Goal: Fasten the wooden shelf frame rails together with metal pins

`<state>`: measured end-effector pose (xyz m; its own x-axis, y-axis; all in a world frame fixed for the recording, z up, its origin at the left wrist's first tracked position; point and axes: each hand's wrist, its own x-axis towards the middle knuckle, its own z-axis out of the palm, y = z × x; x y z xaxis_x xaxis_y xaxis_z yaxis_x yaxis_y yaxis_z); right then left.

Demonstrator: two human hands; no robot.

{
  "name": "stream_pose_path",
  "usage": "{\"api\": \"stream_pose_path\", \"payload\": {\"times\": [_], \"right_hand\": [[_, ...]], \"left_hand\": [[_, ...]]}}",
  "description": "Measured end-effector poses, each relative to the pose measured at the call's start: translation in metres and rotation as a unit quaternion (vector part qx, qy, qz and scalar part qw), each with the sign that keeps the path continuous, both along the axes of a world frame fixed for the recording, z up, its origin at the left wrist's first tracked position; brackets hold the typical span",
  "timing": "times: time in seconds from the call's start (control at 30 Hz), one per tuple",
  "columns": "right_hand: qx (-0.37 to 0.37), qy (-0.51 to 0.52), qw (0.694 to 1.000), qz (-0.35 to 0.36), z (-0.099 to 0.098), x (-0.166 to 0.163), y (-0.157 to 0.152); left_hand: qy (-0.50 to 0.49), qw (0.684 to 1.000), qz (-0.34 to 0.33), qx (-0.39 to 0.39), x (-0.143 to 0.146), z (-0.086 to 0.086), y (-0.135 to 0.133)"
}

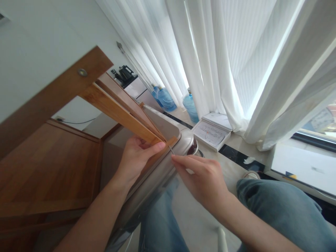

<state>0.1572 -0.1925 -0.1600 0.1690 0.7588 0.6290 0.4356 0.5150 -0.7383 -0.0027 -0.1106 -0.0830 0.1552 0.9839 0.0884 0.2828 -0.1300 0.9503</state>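
— While daylight comes through the white curtains (223,52), what surface lies under the hands?

— A grey top (172,130) with a raised rim and a rounded corner, slanting across the view. To its left stands a brown wooden frame (52,94) against a pale wall (39,31).

— And the hands themselves?

— The left hand (136,154) is closed round the near end of the wooden slats (118,112), with the thumb laid along them and the fingers curled beneath. The slats run up and left from the grey top's corner. The right hand (204,178) has thumb and forefinger pinched narrow on a thin metal pin (171,149), and the other fingers are loosely folded. The pin's far tip sits at the slats' end, just beside the left thumb.

— What else is in the room?

— Blue water bottles (165,98) stand on the floor at the foot of the curtains. A dark kettle (125,72) sits on a low cabinet beyond the slats. A flat white box (212,132) lies on the pale floor (189,210) near the window. The person's knees in blue jeans (275,203) fill the lower right.
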Motion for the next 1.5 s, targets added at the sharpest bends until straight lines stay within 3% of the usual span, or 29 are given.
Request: {"api": "stream_pose_path", "payload": {"times": [0.17,0.33,0.53,0.7,0.87,1.0,1.1,1.2,1.3,1.4,1.5], "right_hand": [[-0.037,0.066,0.997,0.024,0.001,0.003,0.002],[-0.055,0.032,0.997,0.053,-0.006,0.008,0.000],[0.045,-0.055,0.995,0.075,-0.018,0.012,0.003],[0.078,-0.059,0.993,0.065,-0.011,0.011,0.006],[-0.034,0.087,0.993,0.076,0.001,0.009,0.004],[-0.140,0.264,0.944,0.139,0.003,0.008,0.006],[-0.157,0.323,0.919,0.162,0.000,0.008,0.008],[-0.118,0.254,0.952,0.121,-0.004,0.008,0.008],[0.012,0.081,0.996,0.030,-0.011,0.010,0.007],[0.127,-0.042,0.991,-0.001,-0.017,0.014,0.009],[0.170,-0.094,0.981,-0.025,-0.021,0.018,0.011]], "left_hand": [[-0.006,1.000,-0.011,-0.005,-0.002,0.001,-0.001],[-0.011,1.000,-0.015,-0.012,0.000,0.001,-0.001],[-0.011,1.000,-0.010,-0.022,0.000,0.002,-0.003],[-0.013,1.000,-0.009,-0.027,0.000,0.002,-0.003],[-0.010,1.000,-0.006,-0.017,0.001,0.003,-0.002],[-0.010,1.000,-0.015,-0.025,0.000,0.004,-0.003],[-0.012,0.999,-0.015,-0.030,-0.001,0.003,-0.003],[-0.017,0.999,-0.015,-0.027,-0.001,0.002,-0.002],[-0.016,0.999,-0.008,-0.028,0.000,0.002,-0.002],[-0.009,0.999,0.000,-0.032,0.000,0.002,-0.003],[-0.003,0.999,-0.001,-0.035,-0.001,0.002,-0.003]]}}
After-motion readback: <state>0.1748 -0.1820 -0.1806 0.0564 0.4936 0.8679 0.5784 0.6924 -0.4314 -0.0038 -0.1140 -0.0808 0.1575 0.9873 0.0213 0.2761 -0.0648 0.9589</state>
